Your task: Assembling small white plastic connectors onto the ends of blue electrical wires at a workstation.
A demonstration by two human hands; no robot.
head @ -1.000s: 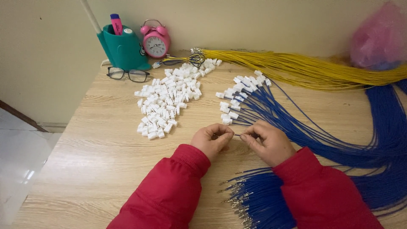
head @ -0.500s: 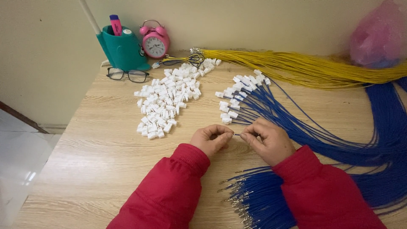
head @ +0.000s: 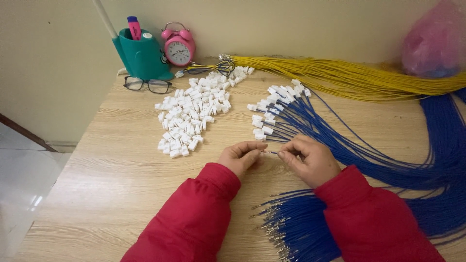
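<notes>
Pinching the metal-tipped end of one blue wire [head: 270,153] between thumb and fingertips, the right hand [head: 310,160] points it leftward at the left hand [head: 240,156], whose fingers curl shut around something small; what it is cannot be told. The wire lies roughly level, left to right, above the wooden table [head: 107,194] near its front edge. A fan of blue wires already capped with white connectors [head: 276,104] lies behind the hands. A heap of loose white connectors [head: 191,114] and a sheaf of bare-tipped blue wires [head: 286,228] remain.
</notes>
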